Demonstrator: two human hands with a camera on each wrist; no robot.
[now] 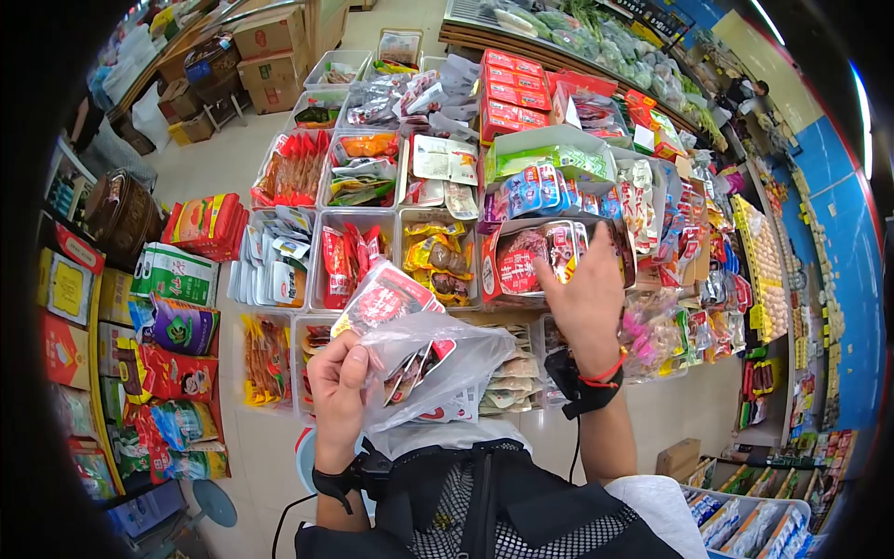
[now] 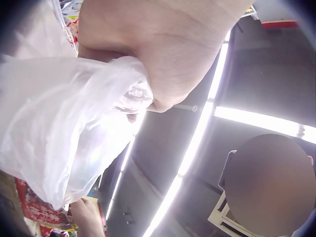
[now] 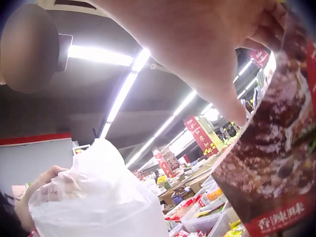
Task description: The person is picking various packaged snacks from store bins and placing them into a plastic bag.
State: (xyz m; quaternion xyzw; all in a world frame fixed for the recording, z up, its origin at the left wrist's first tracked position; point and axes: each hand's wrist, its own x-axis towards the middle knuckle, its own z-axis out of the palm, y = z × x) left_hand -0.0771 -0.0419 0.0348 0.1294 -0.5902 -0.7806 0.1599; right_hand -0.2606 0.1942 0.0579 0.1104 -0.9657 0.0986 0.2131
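My left hand pinches the rim of a clear plastic bag between thumb and curled fingers. Dark snack packets with red and white print show inside the bag. A larger red-and-white packet sticks up at the bag's far edge, beside the left fingertips. My right hand reaches over an open display box of packaged snacks, thumb and fingers spread apart. In the right wrist view the box's meat-printed front stands close beside the hand, and its edge hides some fingertips.
Clear bins of bagged snacks fill the display, with red boxes stacked at the back. Large food bags line the left side. Egg trays stand at the right. Another person's hand-sized detail is absent; vegetables lie on a far shelf.
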